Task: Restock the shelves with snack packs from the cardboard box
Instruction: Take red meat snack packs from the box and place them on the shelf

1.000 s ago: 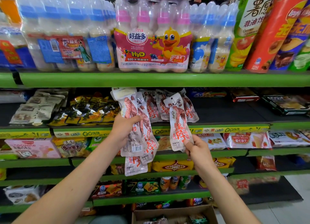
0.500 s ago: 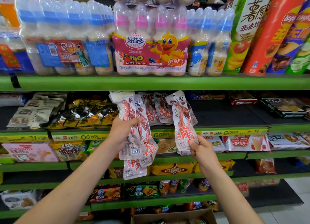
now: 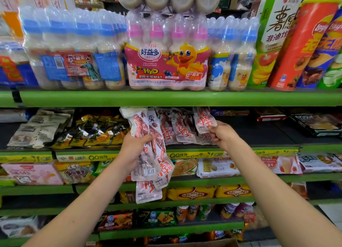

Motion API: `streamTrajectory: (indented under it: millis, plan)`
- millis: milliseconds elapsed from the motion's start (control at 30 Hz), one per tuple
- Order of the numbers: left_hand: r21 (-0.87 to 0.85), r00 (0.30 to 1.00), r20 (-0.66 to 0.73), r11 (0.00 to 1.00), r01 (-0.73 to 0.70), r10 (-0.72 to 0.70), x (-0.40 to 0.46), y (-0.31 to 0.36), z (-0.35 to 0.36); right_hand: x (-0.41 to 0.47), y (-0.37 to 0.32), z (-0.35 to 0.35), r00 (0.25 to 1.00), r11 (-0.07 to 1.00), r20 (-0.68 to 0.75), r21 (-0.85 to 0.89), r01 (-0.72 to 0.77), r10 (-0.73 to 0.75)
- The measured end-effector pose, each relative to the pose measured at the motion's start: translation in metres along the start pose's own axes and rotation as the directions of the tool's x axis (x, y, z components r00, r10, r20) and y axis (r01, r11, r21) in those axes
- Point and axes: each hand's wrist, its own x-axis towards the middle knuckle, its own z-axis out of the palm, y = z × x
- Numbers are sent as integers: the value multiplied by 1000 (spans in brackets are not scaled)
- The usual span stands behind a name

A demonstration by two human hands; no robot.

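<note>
head view, close, facing shelves

Green-edged shelves fill my view, tier under tier, with dark boards behind the lips. Bottle packs and crisp tubes stand on the top one. A yellow strip runs along a lower edge. Pale floor tiles show at bottom right. The light is even and bright.

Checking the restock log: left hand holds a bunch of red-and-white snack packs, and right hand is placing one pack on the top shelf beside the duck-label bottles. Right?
Not quite. In the head view the right hand is placing its snack pack on the shelf below, among matching packs, not beside the duck-label bottles. The left hand does hold a bunch of packs.
</note>
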Motion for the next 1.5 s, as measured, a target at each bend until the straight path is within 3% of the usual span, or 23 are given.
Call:
streamTrajectory:
  millis: [133, 233, 367, 633, 800, 933, 1100, 1233, 1500]
  plan:
    - [22, 999, 33, 1000, -14, 13, 2, 0, 1, 12, 6, 10, 1000, 946, -12, -322, -30, 27]
    - [0, 1000, 8, 1000, -16, 16, 4, 1, 0, 12, 14, 8, 1000, 884, 10, -466, 10, -6]
    - [-49, 1000, -16, 999, -21, 20, 3, 4, -1, 16, 13, 3, 979, 629, 33, -762, 155, -202]
    - [-42, 999, -38, 999, -8, 7, 7, 2, -2, 21, 11, 6, 959, 588, 30, -784, 197, -280]
    - [-92, 999, -48, 995, -29, 25, 12, 0, -8, 16, 11, -4, 945, 405, 67, -892, 201, -320]
    - [-62, 999, -50, 998, 5, -8, 16, -2, -5, 28, 0, -6, 901, 383, 94, -883, 273, -424]
    - [-52, 999, -43, 998, 23, -26, 11, -1, 1, 43, 4, 11, 921, 222, 316, -904, 365, -226]
    - [-59, 999, -27, 998, 29, -31, 12, -1, -2, 47, 16, 15, 931, 197, 365, -911, 362, -21]
    - [-86, 1000, -22, 996, 7, -9, 6, 3, -3, 36, 22, 7, 927, 134, 374, -917, 375, -35]
